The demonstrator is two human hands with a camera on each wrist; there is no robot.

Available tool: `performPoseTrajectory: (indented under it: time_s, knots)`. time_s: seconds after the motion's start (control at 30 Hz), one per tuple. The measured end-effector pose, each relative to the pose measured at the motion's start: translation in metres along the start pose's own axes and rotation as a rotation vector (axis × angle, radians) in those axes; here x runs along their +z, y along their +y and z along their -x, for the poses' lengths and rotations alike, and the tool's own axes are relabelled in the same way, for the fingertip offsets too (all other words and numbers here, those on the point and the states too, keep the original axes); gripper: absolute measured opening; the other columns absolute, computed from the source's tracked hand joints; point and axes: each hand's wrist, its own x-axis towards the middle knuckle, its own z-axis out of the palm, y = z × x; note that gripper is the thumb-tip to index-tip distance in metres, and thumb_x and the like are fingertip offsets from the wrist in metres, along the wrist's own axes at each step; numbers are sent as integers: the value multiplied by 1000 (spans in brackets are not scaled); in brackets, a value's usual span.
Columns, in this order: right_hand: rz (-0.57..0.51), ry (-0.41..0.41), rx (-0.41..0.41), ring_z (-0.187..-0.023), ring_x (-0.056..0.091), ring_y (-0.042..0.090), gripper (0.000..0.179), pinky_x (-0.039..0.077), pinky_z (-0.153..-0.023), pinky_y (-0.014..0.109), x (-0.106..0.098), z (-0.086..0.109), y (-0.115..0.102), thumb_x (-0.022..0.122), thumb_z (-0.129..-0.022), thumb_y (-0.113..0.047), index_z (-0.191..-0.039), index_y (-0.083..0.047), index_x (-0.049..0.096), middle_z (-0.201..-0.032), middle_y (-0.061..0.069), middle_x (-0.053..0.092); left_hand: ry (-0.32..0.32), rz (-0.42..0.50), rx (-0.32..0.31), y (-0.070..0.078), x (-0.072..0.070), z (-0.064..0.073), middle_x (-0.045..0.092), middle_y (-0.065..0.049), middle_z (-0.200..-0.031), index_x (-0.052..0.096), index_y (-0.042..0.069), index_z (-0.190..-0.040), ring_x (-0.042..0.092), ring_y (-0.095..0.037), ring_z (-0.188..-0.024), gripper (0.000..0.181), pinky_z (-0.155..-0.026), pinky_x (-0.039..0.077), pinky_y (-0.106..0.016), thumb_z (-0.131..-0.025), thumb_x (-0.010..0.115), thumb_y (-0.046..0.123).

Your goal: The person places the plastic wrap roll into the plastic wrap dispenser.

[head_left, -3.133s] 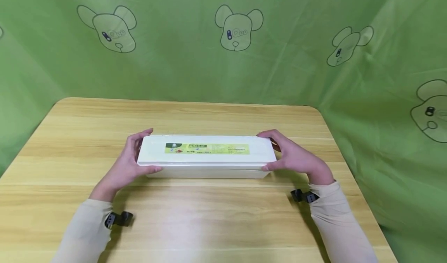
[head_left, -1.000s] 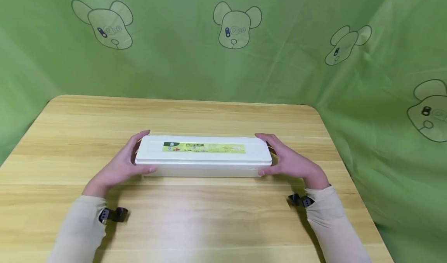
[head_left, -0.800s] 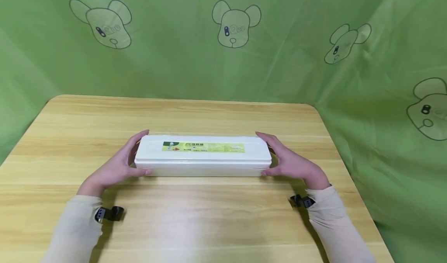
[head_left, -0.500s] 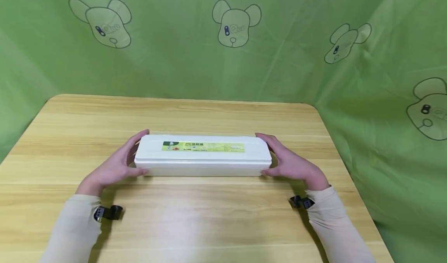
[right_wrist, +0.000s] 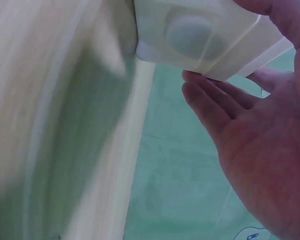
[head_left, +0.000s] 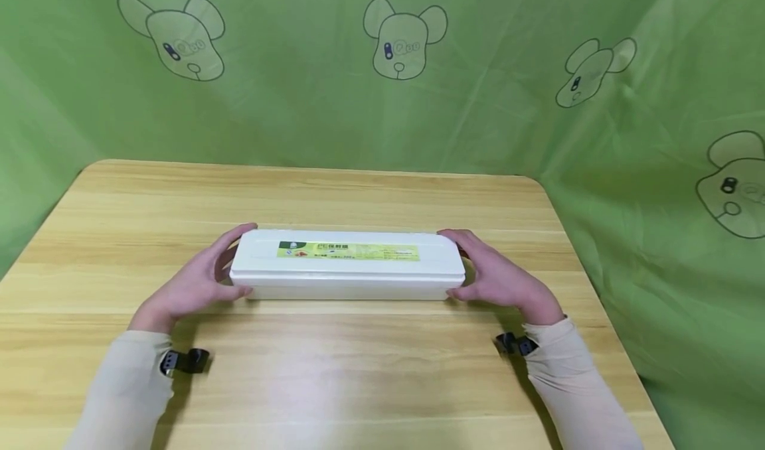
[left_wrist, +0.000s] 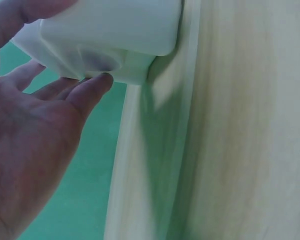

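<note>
A long white cling film box (head_left: 352,287) lies crosswise on the wooden table, its lid on and a yellow-green label (head_left: 348,251) facing up. My left hand (head_left: 194,281) grips its left end, thumb on the front face near the corner and fingers reaching round to the back. At the right end my right hand (head_left: 499,277) holds it in the same way. In the left wrist view, the fingertips (left_wrist: 102,82) are right at the box's end, beside a round recess. A similar recess (right_wrist: 190,35) shows on the other end in the right wrist view.
The wooden table (head_left: 358,370) has rounded far corners. Green cloth (head_left: 299,118) printed with mouse heads hangs behind it and along the right side. Each wrist carries a small black camera, such as the left one (head_left: 194,360), below its sleeve cuff.
The thin gap under the lid at the right front, seen about three seconds ago, no longer shows. My left thumb has slid outward along the front face. Over the last half second both hands stay nearly still.
</note>
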Motion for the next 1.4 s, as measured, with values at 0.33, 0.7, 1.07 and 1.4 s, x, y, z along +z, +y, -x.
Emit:
performPoseTrajectory:
  time_s: [0.33,0.7,1.07,1.4]
  knots:
    - [34,15,-35,-129,42,25,96,36,-108,50,-1,-2,-4,88,-66,-7,-147,-11,39,-141,7,45,-3,18,24,0,-2,-1,29,-15,-154,20,14,-157,32,-35,-138,102,-100,45,-23,-75,72,-16]
    - [26,8,-83,-128,42,26,93,36,-108,50,-1,-1,1,88,-68,-7,-146,-9,38,-139,7,45,-9,14,28,-2,-1,-2,22,-17,-157,17,12,-157,23,-38,-142,102,-100,43,-23,-75,71,-17]
    - [-255,-49,43,-142,25,36,108,21,-115,55,-3,3,6,85,-79,-23,-158,-17,12,-157,14,23,8,-19,10,1,-1,-3,8,-14,-162,2,15,-159,15,-37,-145,113,-114,25,-29,-79,81,3]
    - [-451,-97,79,-143,23,35,86,20,-116,51,-8,5,16,73,-89,-12,-157,-10,19,-157,15,25,30,-78,-89,-2,-1,0,5,-21,-161,5,10,-158,11,-39,-145,83,-116,14,-53,-99,61,20]
